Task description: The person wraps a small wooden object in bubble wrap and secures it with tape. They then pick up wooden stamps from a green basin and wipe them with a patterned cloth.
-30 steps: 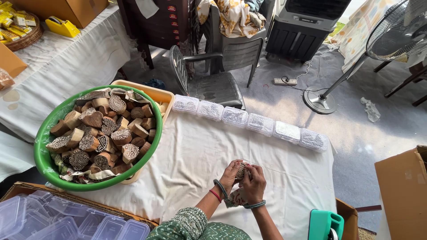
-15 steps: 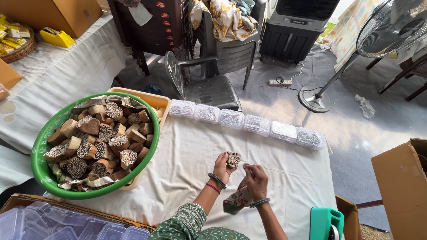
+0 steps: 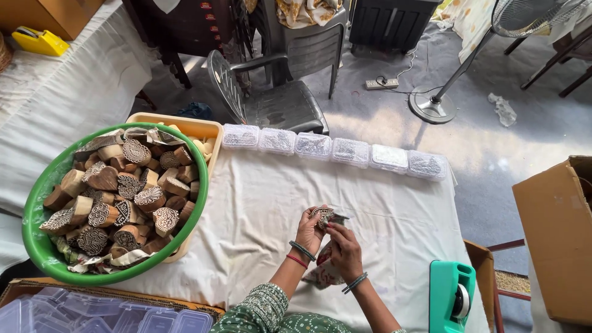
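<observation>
Wooden carved printing block (image 3: 322, 214), small and dark with a pale patterned face, sits at the centre of the white-clothed worktop (image 3: 259, 203), raised just above the cloth between both hands. Left hand (image 3: 309, 231): fingers clenched around the block's lower left side, wrist carrying a dark bangle and a red one. Right hand (image 3: 345, 250): fingers touching the block's right edge from 4 o'clock, pinched on a bit of clear wrapping there; dark bangles at the wrist. Under the right hand lies a crumpled printed wrapper (image 3: 320, 274), resting on the cloth. At 9 o'clock from the hands, well apart, a green round basin (image 3: 43, 246) is heaped with many more carved blocks (image 3: 117, 197), faces showing floral and heart-shaped patterns, with scraps of paper along its lower rim. Basin overlaps a tan rectangular tray (image 3: 185, 125) behind it. At 12 o'clock, along the far edge of the worktop, a row of six clear lidded boxes (image 3: 333, 148) stands side by side, touching. At 4 o'clock, near the worktop's near right corner, a teal tape dispenser (image 3: 452, 296). At 8 o'clock, stacked clear plastic containers (image 3: 98, 311) in a cardboard tray. Beyond the worktop: grey plastic chair (image 3: 277, 98), pedestal fan base (image 3: 431, 106), open cardboard carton (image 3: 558, 240) at 3 o'clock on the floor.
</observation>
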